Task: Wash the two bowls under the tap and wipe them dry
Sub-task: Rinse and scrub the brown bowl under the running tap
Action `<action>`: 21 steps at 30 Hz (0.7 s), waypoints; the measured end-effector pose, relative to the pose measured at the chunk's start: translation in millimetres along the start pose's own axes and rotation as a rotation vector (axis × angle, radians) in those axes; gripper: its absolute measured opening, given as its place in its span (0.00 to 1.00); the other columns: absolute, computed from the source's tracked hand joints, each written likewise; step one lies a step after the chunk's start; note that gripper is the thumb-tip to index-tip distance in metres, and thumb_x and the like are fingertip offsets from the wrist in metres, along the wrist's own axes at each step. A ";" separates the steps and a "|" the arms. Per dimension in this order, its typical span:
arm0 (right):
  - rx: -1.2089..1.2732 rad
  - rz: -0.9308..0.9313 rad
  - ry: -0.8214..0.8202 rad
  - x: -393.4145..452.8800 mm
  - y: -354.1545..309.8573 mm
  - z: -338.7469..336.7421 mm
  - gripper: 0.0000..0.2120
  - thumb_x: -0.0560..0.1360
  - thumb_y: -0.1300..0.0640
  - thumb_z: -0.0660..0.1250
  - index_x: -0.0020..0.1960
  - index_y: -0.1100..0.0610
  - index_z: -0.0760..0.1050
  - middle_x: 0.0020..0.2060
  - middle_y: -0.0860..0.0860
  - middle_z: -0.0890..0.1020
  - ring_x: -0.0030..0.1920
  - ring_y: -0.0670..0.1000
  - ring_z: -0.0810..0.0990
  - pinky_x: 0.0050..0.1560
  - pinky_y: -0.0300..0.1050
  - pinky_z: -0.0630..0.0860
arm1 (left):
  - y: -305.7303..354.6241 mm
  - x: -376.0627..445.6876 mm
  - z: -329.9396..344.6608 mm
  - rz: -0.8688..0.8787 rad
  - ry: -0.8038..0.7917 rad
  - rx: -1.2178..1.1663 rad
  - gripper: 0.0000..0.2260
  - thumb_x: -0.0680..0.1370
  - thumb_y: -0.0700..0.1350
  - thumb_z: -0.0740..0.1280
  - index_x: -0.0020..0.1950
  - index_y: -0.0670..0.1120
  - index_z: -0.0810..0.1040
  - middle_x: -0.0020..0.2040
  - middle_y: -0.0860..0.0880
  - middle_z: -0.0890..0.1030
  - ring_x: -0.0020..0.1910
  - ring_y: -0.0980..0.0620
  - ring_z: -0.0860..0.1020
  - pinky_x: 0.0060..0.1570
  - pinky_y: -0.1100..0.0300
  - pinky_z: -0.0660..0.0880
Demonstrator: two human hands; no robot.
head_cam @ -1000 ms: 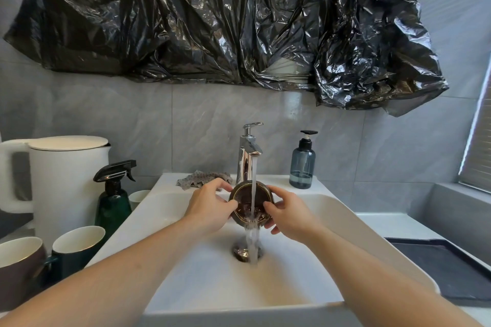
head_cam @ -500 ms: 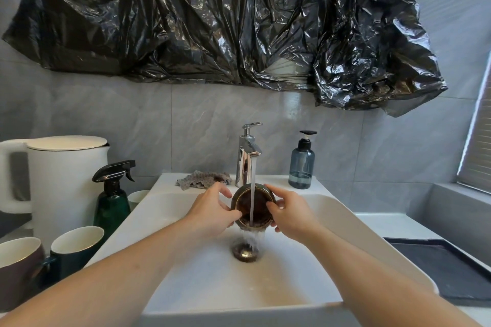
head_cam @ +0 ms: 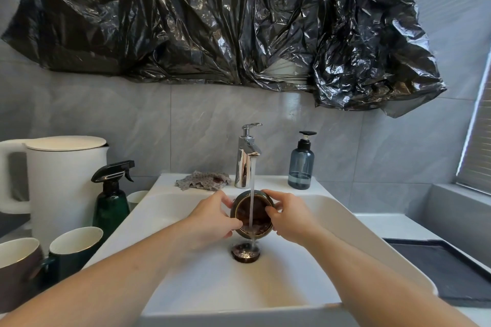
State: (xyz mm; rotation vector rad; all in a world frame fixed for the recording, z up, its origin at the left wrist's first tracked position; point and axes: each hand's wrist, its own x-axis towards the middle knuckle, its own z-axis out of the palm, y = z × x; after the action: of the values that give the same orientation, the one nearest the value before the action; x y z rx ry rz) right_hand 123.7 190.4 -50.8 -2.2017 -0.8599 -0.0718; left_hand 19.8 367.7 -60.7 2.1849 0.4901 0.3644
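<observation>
A small dark bowl point(head_cam: 252, 214) with a gold rim and brown inside is held tilted toward me under the chrome tap point(head_cam: 247, 156). Water runs from the spout into the bowl and spills down to the drain point(head_cam: 245, 253). My left hand point(head_cam: 212, 220) grips the bowl's left rim and side. My right hand point(head_cam: 289, 216) grips its right rim, fingers curled over the edge. Both are above the white sink point(head_cam: 345, 225). A grey patterned cloth point(head_cam: 203, 180) lies on the sink ledge left of the tap.
Left of the sink stand a white kettle point(head_cam: 66, 180), a dark green spray bottle point(head_cam: 111, 202), a dark green cup point(head_cam: 75, 249) and a brown cup point(head_cam: 18, 268). A blue soap dispenser point(head_cam: 301, 164) stands right of the tap. A black tray point(head_cam: 451, 271) lies on the right counter.
The bowl has turned in my hands under the stream, its opening now facing me more. Water now lands inside it and spills out below. Both hands have kept their hold.
</observation>
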 end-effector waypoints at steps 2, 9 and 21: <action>-0.022 -0.009 0.004 -0.6 -0.4 0.2 0.22 0.84 0.57 0.62 0.74 0.40 0.74 0.48 0.46 0.83 0.41 0.46 0.81 0.49 0.48 0.85 | -1.0 0.9 0.4 -0.017 -0.028 -0.009 0.18 0.74 0.44 0.78 0.56 0.52 0.72 0.49 0.44 0.86 0.40 0.51 0.87 0.46 0.55 0.86; -0.068 0.015 -0.020 2.0 2.1 3.1 0.21 0.85 0.54 0.60 0.76 0.43 0.72 0.53 0.48 0.86 0.51 0.52 0.83 0.50 0.44 0.81 | 0.5 0.2 3.7 -0.057 -0.063 -0.055 0.14 0.76 0.41 0.75 0.56 0.47 0.73 0.42 0.43 0.88 0.34 0.51 0.86 0.37 0.59 0.83; -0.112 0.081 -0.002 5.6 5.1 4.5 0.14 0.84 0.49 0.60 0.68 0.47 0.75 0.56 0.52 0.84 0.51 0.53 0.83 0.45 0.43 0.81 | 6.2 -2.5 1.9 -0.045 -0.078 -0.035 0.06 0.84 0.47 0.66 0.53 0.45 0.76 0.35 0.45 0.86 0.30 0.50 0.83 0.32 0.59 0.80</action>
State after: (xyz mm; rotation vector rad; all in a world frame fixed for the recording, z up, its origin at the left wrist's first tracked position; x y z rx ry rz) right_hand 130.1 194.0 -55.5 -2.3389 -0.7829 -0.0803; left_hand 19.7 361.8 -57.1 2.1415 0.4852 0.2600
